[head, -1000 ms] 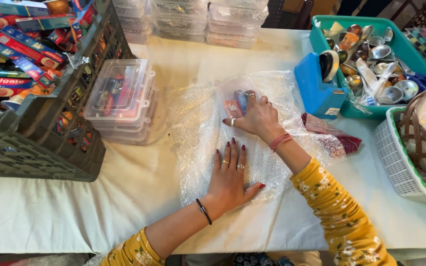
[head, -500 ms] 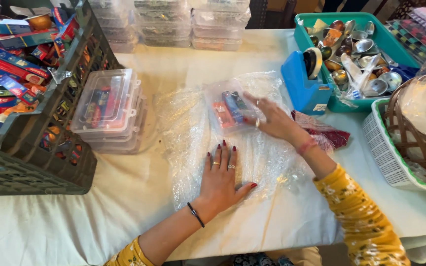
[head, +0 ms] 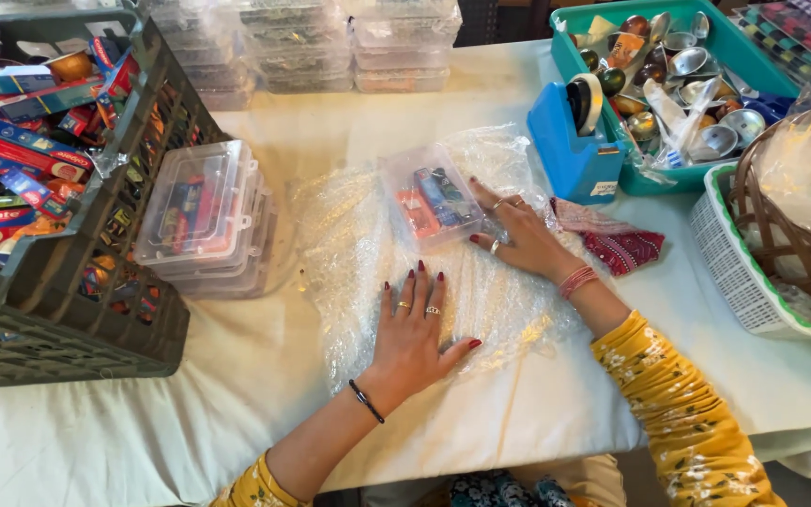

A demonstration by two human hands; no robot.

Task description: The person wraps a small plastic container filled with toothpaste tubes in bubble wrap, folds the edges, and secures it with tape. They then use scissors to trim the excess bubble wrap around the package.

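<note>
A white-covered table [head: 265,413] carries everything; on it a large sheet of bubble wrap [head: 368,253] lies spread in front of the person. To the left stands a dark plastic crate [head: 77,319] full of boxed goods, with a stack of clear lidded boxes [head: 204,221] just beside it. Since a moment ago, a small clear plastic box [head: 432,195] of coloured items has come further onto the bubble wrap, from under the right hand to just left of its fingertips, so it now sits well inside the sheet with wrap on all sides. The left hand [head: 413,329] lies flat, fingers spread, palm pressing the near part of the sheet to the table and gripping nothing. The right hand [head: 518,235] reaches forward with fingers extended, open and resting against the box's right edge and the wrap there, not closed around either. A blue tape dispenser [head: 574,141] stands just beyond it.
</note>
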